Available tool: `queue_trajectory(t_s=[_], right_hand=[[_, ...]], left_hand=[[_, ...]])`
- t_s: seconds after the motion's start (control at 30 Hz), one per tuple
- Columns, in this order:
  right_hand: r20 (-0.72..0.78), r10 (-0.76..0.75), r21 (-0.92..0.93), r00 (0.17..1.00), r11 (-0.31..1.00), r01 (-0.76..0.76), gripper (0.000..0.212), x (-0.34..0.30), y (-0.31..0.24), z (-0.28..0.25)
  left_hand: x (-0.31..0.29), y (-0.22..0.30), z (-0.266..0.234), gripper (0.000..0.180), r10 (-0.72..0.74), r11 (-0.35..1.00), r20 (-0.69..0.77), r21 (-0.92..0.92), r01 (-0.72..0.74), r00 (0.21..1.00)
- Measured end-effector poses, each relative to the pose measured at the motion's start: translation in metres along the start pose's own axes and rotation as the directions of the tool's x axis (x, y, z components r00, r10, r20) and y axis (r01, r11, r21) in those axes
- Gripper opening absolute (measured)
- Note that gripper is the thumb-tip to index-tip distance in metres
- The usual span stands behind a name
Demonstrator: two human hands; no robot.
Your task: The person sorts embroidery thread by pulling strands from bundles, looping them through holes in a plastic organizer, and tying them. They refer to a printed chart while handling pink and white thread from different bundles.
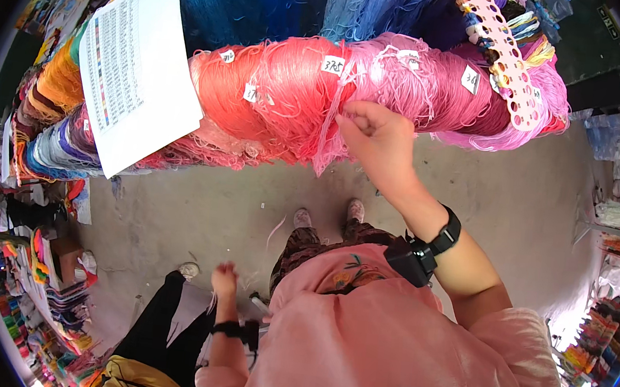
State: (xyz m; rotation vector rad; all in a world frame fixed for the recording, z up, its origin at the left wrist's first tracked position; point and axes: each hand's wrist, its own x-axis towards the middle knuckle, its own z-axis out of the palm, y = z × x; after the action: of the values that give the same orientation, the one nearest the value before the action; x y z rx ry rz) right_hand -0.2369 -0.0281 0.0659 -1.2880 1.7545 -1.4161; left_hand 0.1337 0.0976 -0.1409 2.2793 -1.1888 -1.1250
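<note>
My right hand (379, 137) is raised at the front of a long rack of thread hanks, thumb and forefinger pinched together at the pink thread (328, 132), where strands hang down between the coral hanks (284, 79) and the pink hanks (394, 90). The fingertips partly hide what they grip. Low at my left side, my left hand (225, 280) is closed, with a few thin pale strands (211, 302) trailing below it. A pink thread card with punched holes (515, 83) lies over the right part of the hanks, several coloured threads looped along its edge.
A white printed sheet (138, 80) hangs over the hanks at left. Blue hanks (268, 3) lie behind, orange ones (58, 91) far left. Another person's dark-trousered leg (155, 328) is near my left. More thread stands (53, 303) line the left; plastic bags (610, 136) are at right.
</note>
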Motion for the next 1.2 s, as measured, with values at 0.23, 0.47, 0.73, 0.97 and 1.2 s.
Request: queue_trajectory(t_s=[0.23, 0.47, 0.73, 0.97, 1.2], right_hand=[[-0.020, 0.006, 0.130, 1.000, 0.991, -0.003, 0.005, -0.002, -0.006, 0.009], [0.035, 0.060, 0.514, 0.998, 0.855, -0.069, 0.008, -0.021, -0.014, -0.026], [0.345, 0.190, 0.748, 0.919, 0.536, -0.391, 0.011, -0.024, -0.025, -0.051], [0.393, 0.181, 0.748, 0.902, 0.507, -0.428, 0.011, -0.022, -0.024, -0.055], [0.442, 0.096, 0.533, 0.892, 0.771, -0.347, 0.007, -0.024, -0.018, -0.049]], left_hand=[[-0.039, 0.249, 0.006, 0.018, 0.525, 0.673, 0.312, -0.722, -0.161, 0.791], [-0.084, 0.326, -0.013, 0.015, 0.635, 0.444, 0.635, -0.766, 0.464, 0.441], [-0.096, 0.369, 0.012, 0.020, 0.650, 0.608, 0.575, -0.786, 0.114, 0.496], [-0.094, 0.377, 0.034, 0.022, 0.533, 0.626, 0.622, -0.746, 0.226, 0.574], [-0.096, 0.384, 0.043, 0.022, 0.619, 0.616, 0.599, -0.772, 0.159, 0.508]])
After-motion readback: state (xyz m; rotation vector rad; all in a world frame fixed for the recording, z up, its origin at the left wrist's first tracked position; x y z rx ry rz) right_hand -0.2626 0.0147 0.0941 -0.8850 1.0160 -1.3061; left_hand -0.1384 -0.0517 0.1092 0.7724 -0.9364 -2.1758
